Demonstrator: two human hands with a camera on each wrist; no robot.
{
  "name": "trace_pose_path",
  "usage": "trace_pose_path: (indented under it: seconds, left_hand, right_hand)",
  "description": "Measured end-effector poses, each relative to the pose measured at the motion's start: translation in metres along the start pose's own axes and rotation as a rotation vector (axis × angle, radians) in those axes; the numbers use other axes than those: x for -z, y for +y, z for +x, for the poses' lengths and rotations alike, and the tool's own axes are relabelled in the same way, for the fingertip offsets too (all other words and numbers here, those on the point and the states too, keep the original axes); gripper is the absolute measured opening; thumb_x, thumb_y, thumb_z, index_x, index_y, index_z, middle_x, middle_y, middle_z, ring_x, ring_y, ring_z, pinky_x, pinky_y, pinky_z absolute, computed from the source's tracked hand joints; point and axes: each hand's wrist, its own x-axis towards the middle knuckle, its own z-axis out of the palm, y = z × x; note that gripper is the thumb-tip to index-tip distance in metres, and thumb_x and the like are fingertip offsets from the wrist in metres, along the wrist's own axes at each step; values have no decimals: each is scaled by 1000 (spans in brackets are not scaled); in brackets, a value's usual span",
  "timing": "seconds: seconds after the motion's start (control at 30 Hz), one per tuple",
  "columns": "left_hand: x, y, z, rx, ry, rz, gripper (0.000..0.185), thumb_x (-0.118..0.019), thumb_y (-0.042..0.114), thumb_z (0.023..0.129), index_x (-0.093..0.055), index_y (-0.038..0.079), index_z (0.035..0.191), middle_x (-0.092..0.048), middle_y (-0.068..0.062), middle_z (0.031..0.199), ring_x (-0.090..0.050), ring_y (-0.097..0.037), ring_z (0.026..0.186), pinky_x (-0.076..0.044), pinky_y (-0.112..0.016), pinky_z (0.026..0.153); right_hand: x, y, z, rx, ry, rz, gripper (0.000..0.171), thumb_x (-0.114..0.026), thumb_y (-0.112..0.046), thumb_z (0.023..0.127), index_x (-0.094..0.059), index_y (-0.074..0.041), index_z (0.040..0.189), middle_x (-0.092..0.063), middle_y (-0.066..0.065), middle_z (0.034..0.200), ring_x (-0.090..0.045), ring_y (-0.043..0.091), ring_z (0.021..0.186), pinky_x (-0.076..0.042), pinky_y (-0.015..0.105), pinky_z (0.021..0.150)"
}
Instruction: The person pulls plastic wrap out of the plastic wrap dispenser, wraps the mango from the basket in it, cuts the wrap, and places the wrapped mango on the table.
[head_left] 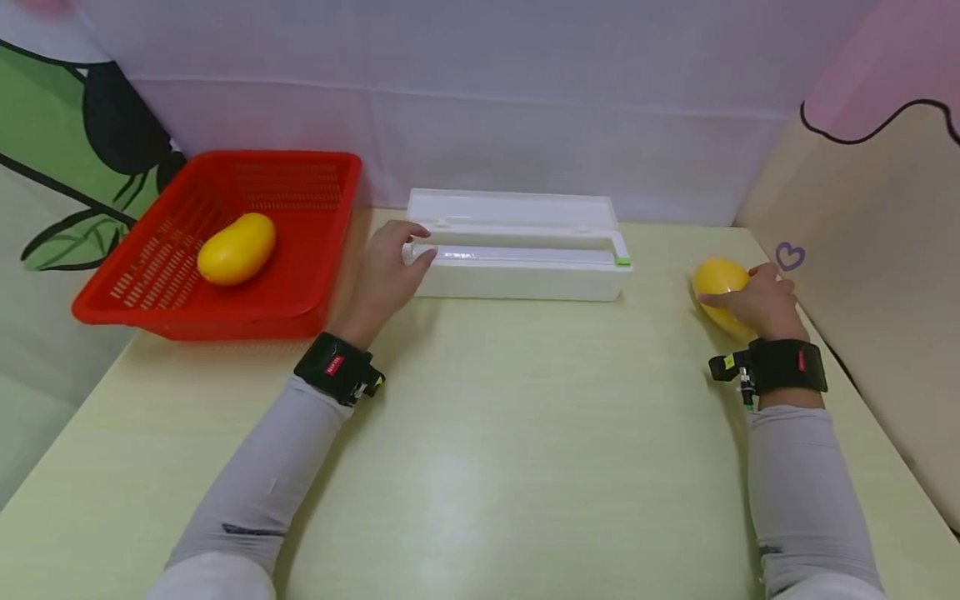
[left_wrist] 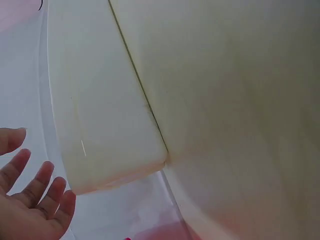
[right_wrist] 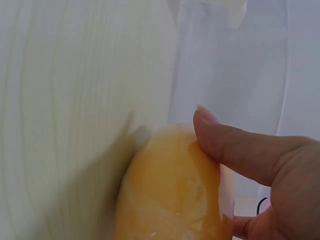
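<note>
1. A red basket (head_left: 300, 179) sits at the left of the worktop (head_left: 480, 433) with 1 yellow mango (head_left: 236, 248) inside.
2. The left hand (head_left: 386, 271) rests, fingers loose, on the end of the white wrap box (head_left: 525, 279). It should press down so the box stays put.
3. The right hand (head_left: 761, 302) curls around a second mango (head_left: 716, 279) at the right edge. A snug, soft hold looks best.

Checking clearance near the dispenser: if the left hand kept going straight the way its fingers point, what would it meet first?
Probably the white dispenser box: the left hand already has its fingertips at the box's near-left end.
</note>
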Motion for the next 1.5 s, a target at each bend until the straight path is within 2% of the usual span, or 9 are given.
trace_pose_path:
  seconds: [0.27,0.43,0.53,0.67,0.77,0.9,1.03,1.27,1.5]
  left_hand:
    - [-1,-7,9,0,-133,102,32,-62,18,98,-65,3,126,-56,-17,135,-46,-35,123,-44,-49,100]
    - [-2,-12,10,-20,-162,128,31,-59,18,99,-66,2,124,-60,-18,132,-48,-37,119,-42,-52,99]
    - [-3,-15,9,-30,-183,152,30,-58,17,100,-67,2,123,-63,-18,129,-50,-37,118,-40,-52,101]
    - [-4,-17,8,-25,-199,179,28,-59,15,99,-69,4,123,-66,-17,125,-50,-38,118,-38,-54,101]
    - [-5,-16,8,-17,-196,196,26,-61,12,98,-70,6,121,-69,-16,119,-50,-38,117,-37,-55,99]
    - [-6,-12,9,8,-193,207,26,-62,11,97,-72,8,121,-71,-14,115,-50,-35,115,-37,-53,96]
    - [-6,-10,10,17,-180,200,25,-62,12,98,-73,9,120,-71,-12,112,-49,-32,115,-36,-50,96]
    - [-8,-14,12,16,-175,183,24,-62,11,98,-73,9,118,-71,-12,111,-50,-31,113,-35,-50,97]
    - [-6,-14,13,16,-161,200,24,-63,10,97,-73,10,119,-72,-11,111,-51,-30,109,-36,-50,97]
  right_hand:
    - [6,-3,-3,6,-34,7,113,-68,-61,84,-7,12,146,-20,45,132,-30,58,112,-37,64,85]
    - [8,-1,-5,-20,-71,13,122,-64,-66,85,4,12,149,-13,48,137,-30,63,116,-35,71,94]
    - [9,-2,-5,-6,-45,16,125,-62,-69,85,8,11,151,-5,49,143,-20,66,125,-26,76,100]
    - [10,-16,-6,84,67,43,115,-60,-67,87,-6,9,154,-9,45,148,-14,63,132,-23,75,103]
    - [8,-34,-10,236,134,78,93,-61,-57,92,-29,9,150,-27,39,147,-24,57,133,-28,69,105]
    - [-2,-65,-18,482,140,96,55,-62,-39,98,-56,3,132,-54,28,133,-46,45,123,-37,60,102]
    - [-15,-91,-18,622,99,113,39,-66,-29,97,-65,0,122,-63,21,123,-55,38,112,-42,54,97]
    - [-34,-104,1,623,35,96,38,-67,-22,96,-64,1,126,-60,21,129,-53,39,115,-44,53,93]
    - [-44,-108,8,610,-38,118,38,-65,-27,98,-65,-4,128,-60,18,133,-51,36,112,-45,45,85]
